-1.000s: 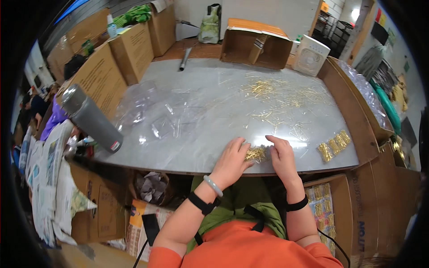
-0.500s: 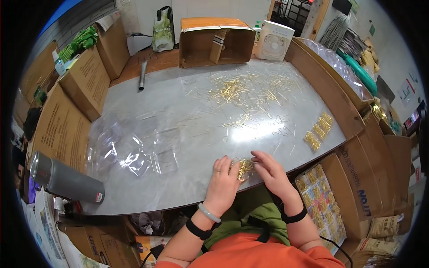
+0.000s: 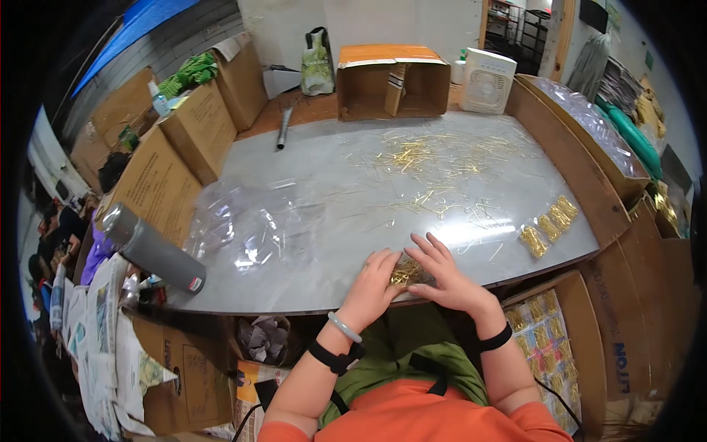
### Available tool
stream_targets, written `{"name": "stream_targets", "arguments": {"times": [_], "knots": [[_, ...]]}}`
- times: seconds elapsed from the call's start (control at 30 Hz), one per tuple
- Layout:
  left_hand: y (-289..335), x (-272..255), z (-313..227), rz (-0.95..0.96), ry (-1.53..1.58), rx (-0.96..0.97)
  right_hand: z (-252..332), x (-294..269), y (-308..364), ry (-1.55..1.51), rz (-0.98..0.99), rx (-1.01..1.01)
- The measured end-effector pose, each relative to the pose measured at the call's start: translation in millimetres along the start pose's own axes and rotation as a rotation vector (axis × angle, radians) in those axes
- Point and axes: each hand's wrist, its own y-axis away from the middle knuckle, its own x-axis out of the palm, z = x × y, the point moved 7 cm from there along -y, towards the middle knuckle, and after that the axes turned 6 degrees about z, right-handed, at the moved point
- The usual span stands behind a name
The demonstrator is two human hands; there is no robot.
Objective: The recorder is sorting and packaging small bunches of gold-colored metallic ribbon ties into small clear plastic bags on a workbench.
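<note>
At the near table edge lies a small clear plastic pack full of thin gold metal hooks [image 3: 406,273]. My left hand [image 3: 370,289] curves around its left side, fingers together and thumb at its near edge. My right hand [image 3: 449,278] is at its right side, fingers stretched forward and apart, the thumb near the pack's lower edge. The fingers partly hide the pack. Loose gold hooks [image 3: 414,156] lie scattered beyond my hands. To the right, several filled packs of gold hooks [image 3: 549,225] stand in a row.
Clear plastic pieces [image 3: 258,234] lie on the table's left, beside a grey bottle [image 3: 155,249]. A dark tube [image 3: 284,128], an open cardboard box [image 3: 392,81] and a white fan [image 3: 488,82] are at the back. Below right, a carton holds more filled packs [image 3: 549,346].
The view has swung left, so the table appears farther right. My right hand has come closer around the pack, its fingers now reaching farther forward. My left hand stays at the pack's left side.
</note>
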Motion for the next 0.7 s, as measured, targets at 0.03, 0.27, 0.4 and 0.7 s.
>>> {"name": "stream_targets", "arguments": {"times": [0.03,0.27,0.4,0.7], "knots": [[-0.5,-0.6,-0.2,0.011,0.000,-0.009,-1.9,0.0,-0.6,-0.008,0.056,-0.033],[1.8,16.8,3.7,0.015,-0.115,-0.058,-12.5,20.5,-1.1,0.064,-0.037,-0.083],[5.5,13.8,-0.9,0.068,0.005,-0.023,-9.5,12.6,1.7,0.040,-0.024,-0.040],[-2.6,18.8,-11.4,-0.092,0.076,-0.229,3.7,17.1,3.8,0.081,-0.042,-0.045]]}}
